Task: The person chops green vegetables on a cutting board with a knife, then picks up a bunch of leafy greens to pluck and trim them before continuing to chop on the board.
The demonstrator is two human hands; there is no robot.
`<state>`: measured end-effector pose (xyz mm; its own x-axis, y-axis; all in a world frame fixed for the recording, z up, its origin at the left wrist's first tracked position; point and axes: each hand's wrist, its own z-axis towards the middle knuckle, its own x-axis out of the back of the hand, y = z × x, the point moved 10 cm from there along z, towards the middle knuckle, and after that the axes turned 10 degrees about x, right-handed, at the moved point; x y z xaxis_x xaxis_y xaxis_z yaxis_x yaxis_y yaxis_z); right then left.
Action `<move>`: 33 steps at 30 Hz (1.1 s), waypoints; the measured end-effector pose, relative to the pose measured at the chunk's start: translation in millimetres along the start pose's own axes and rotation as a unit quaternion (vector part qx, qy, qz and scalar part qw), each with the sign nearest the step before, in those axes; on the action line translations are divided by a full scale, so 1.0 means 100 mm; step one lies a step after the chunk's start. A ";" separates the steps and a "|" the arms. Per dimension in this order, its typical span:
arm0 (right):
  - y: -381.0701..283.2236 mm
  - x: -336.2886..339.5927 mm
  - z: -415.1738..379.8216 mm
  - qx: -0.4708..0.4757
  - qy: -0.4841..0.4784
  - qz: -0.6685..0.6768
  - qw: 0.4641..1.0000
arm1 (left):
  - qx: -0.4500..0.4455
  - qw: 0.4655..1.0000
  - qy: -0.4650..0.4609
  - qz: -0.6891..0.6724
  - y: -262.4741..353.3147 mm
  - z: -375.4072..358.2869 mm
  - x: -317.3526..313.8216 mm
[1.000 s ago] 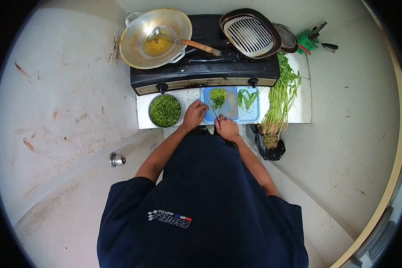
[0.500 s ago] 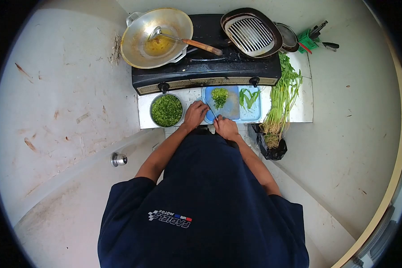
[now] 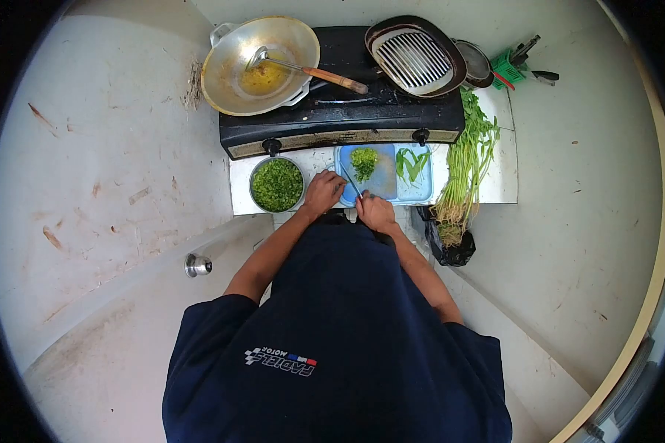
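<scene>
Chopped greens [image 3: 363, 164] already lie on the blue board [image 3: 386, 177], so cutting is partly done; at its near edge the right hand [image 3: 377, 213] grips a knife [image 3: 352, 181], while the left hand [image 3: 324, 193], at its left, curls its fingers, their hold unclear

I observe pale walls [image 3: 89, 148], scuffed and brown-streaked; a white-tiled counter [image 3: 504, 173]; a round metal knob [image 3: 198, 265] at left.
</scene>
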<state>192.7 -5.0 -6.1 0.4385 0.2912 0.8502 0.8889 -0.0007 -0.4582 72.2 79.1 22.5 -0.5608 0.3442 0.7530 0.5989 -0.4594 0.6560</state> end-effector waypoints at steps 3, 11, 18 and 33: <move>0.01 0.00 0.01 -0.007 0.008 0.007 1.000 | -0.008 1.000 0.003 -0.006 0.04 0.00 0.04; -0.08 -0.01 0.00 0.020 0.010 0.003 1.000 | -0.004 1.000 0.013 -0.026 0.05 0.00 0.07; -0.07 -0.11 0.07 0.026 0.023 0.001 0.999 | 0.000 0.999 0.017 -0.038 0.02 -0.01 0.06; -0.05 0.01 -0.02 0.008 0.021 0.010 1.000 | 0.044 0.997 0.020 -0.064 -0.07 -0.01 0.07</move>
<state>189.0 -6.6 -2.7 0.4608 0.2509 0.8513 0.8783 0.0089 -0.4780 63.5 83.7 23.1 -0.6578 0.3611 0.6610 0.5678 -0.3389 0.7502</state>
